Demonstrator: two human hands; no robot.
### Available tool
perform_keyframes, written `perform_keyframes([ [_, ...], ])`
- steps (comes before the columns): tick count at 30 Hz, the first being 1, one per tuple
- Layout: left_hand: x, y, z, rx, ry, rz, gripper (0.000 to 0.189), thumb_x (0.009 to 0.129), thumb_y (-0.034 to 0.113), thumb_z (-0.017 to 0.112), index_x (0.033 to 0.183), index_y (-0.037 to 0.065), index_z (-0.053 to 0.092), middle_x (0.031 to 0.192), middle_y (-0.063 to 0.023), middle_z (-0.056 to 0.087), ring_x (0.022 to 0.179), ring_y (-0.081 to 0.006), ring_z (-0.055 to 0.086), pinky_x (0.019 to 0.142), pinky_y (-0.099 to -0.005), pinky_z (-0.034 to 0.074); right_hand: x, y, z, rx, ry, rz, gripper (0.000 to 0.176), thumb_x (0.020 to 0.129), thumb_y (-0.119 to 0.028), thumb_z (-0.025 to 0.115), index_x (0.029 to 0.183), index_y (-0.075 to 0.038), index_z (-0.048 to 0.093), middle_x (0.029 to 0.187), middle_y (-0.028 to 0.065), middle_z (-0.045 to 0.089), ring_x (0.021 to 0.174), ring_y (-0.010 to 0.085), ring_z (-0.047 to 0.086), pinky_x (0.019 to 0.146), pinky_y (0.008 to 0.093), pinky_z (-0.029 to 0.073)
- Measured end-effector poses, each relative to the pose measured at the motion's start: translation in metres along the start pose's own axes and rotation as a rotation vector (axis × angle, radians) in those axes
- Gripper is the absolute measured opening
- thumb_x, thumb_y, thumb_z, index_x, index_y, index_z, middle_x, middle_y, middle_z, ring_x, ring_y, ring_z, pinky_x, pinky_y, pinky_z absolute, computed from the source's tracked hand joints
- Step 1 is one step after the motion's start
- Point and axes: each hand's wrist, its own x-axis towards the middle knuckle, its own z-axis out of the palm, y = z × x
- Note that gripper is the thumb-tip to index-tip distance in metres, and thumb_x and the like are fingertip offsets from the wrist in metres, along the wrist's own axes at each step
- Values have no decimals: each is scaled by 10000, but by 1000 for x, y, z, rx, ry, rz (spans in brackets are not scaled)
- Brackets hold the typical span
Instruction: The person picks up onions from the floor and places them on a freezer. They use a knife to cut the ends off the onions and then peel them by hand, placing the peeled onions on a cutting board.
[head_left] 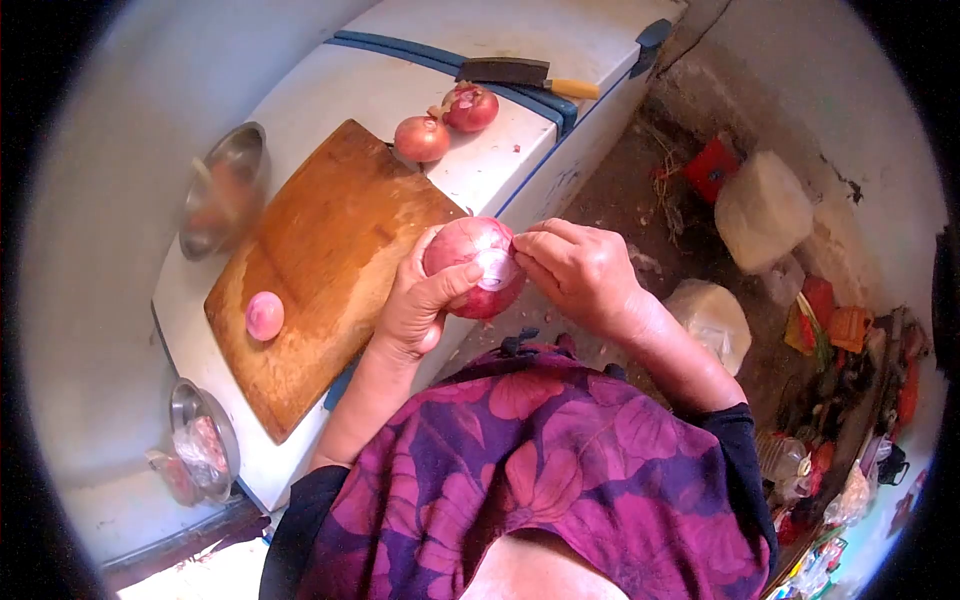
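A large red onion (462, 248), with a pale cut end facing up, rests in my left hand (410, 302). The fingers wrap round its far side and the thumb lies across the front. At its right edge my right hand (583, 268) has its fingertips pinched together against the papery skin. Any loose strip between those fingertips is too small to make out. Below and left of the onion lies a wooden cutting board (330, 230), with a small peeled pink onion (265, 316) on it. Two unpeeled onions (421, 139) (470, 107) sit beyond the board's far corner.
A cleaver (505, 71) with a yellow handle lies at the back of the white surface (300, 130). One metal bowl (250, 165) stands left of the board; another (222, 440), holding plastic-wrapped food, is nearer. White bulky bundles (765, 212) and clutter lie on the floor at right.
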Motion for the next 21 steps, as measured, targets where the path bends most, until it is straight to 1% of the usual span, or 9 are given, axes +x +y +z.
perform_keyframes([
  [2, -2, 0, 0, 84, 20, 28, 596, 688, 164, 788, 1184, 3, 498, 1058, -87, 589, 937, -164, 587, 858, -305, 483, -3, -1, 6, -46, -15, -10, 80, 723, -118, 604, 735, -100, 528, 680, 62, 544, 608, 234, 612, 522, 347, 504],
  [5, -3, -1, -6, 229, -8, 49, 586, 682, 165, 793, 1166, 1, 506, 1036, -77, 593, 929, -153, 582, 847, -298, 479, -6, 1, 7, -52, -90, -51, 91, 727, -122, 607, 735, -97, 520, 672, 62, 534, 607, 248, 604, 534, 360, 503],
  [8, -5, -7, -7, 174, 12, 18, 551, 682, 150, 787, 1140, 1, 519, 1025, -78, 593, 913, -147, 582, 830, -295, 481, -7, 5, 13, -15, -119, -84, 101, 719, -116, 608, 733, -96, 510, 655, 63, 522, 618, 262, 599, 543, 379, 499],
  [11, -6, -8, -7, 140, 8, -6, 537, 679, 144, 784, 1124, 2, 521, 1023, -79, 594, 907, -142, 581, 826, -287, 482, -12, 4, 25, 8, -30, -45, 119, 710, -104, 613, 711, -89, 495, 644, 76, 514, 624, 279, 594, 550, 394, 497],
  [14, -6, -3, -7, 97, -8, -16, 528, 675, 142, 770, 1121, 10, 521, 1023, -75, 595, 921, -143, 581, 852, -289, 471, -7, 0, 20, 83, 35, 28, 104, 699, -82, 612, 710, -78, 508, 652, 101, 518, 624, 305, 585, 555, 402, 493],
  [17, -9, 5, -7, 89, -146, -50, 535, 673, 145, 749, 1136, 13, 514, 1026, -72, 596, 943, -148, 582, 880, -296, 459, -8, 23, 23, 136, 154, 124, 79, 704, -67, 610, 726, -68, 534, 677, 125, 540, 633, 330, 583, 557, 400, 485],
  [18, -13, 9, -3, 60, -193, -91, 538, 672, 154, 732, 1141, 8, 512, 1035, -74, 595, 968, -157, 580, 897, -306, 452, -9, 30, 22, 181, 192, 253, 59, 719, -65, 599, 750, -59, 549, 685, 139, 554, 649, 347, 585, 561, 401, 479],
  [19, -12, 8, -2, 37, -183, -91, 544, 675, 160, 733, 1147, 7, 510, 1041, -76, 595, 975, -161, 579, 901, -308, 452, -13, 35, 20, 251, 157, 349, 64, 729, -61, 601, 752, -49, 543, 681, 140, 558, 658, 347, 589, 565, 402, 477],
  [21, -10, 2, -6, -10, -157, -93, 557, 679, 171, 734, 1159, 4, 505, 1052, -80, 594, 988, -169, 578, 909, -312, 452, -14, 34, 12, 226, 27, 314, 66, 734, 14, 583, 792, -14, 566, 700, 149, 565, 609, 251, 595, 563, 323, 472],
])
